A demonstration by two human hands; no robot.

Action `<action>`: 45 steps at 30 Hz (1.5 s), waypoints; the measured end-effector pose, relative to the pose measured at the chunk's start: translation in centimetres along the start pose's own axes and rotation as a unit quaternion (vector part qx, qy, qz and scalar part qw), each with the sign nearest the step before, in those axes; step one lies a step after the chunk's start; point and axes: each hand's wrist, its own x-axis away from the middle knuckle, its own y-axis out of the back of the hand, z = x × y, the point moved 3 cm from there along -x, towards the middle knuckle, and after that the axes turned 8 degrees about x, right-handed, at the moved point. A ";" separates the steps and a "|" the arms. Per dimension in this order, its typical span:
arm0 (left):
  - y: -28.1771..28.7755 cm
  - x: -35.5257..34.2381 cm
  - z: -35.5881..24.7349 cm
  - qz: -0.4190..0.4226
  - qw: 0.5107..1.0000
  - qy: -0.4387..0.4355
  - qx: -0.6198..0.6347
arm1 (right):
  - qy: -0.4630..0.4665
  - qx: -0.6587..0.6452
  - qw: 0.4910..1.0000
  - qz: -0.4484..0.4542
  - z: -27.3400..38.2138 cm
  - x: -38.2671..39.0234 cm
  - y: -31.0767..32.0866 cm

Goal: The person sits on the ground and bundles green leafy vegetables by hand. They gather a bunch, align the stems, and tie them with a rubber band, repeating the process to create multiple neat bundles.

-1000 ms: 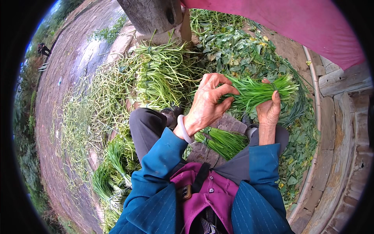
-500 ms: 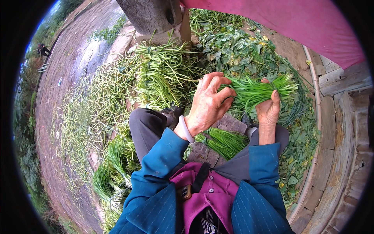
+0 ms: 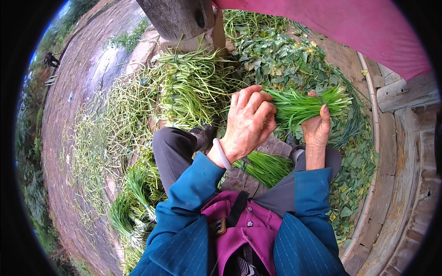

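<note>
My right hand (image 3: 316, 129) grips a tied bunch of green chives (image 3: 301, 106) near its pale cut ends, thumb in front and fingers behind. At the leafy left end, my left hand (image 3: 251, 122) is closed with curled fingers on the leaf tips; the fingertips are partly hidden. A white bangle (image 3: 221, 154) circles the left wrist. Below my hands, another bunch of chives (image 3: 269, 169) lies on stone between my legs. Tied bundles of long pale-green stems (image 3: 191, 89) are stacked ahead, left of my hands.
Loose stems (image 3: 110, 133) spread over the left ground, with small white-ended green bunches (image 3: 140, 188) by my left leg. Leafy vines (image 3: 281, 62) cover the ground ahead and right. A wooden post (image 3: 177, 18) stands ahead, pink cloth (image 3: 350, 27) hangs above, and timbers (image 3: 396, 152) line the right.
My left hand has shifted slightly and its fingers have curled in more at the leaf tips. The right hand and the bunch stay nearly still.
</note>
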 end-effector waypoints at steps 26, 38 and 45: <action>3.3 3.6 9.3 -0.049 0.952 0.223 -0.204 | 0.049 -0.027 0.998 -0.027 0.4 -0.2 0.9; -0.2 1.8 -1.2 0.019 0.998 0.060 -0.024 | 0.080 0.007 0.997 0.013 1.0 0.1 0.5; -2.7 4.4 -2.5 0.012 0.999 0.031 0.016 | 0.100 -0.014 0.995 0.001 0.8 0.2 0.7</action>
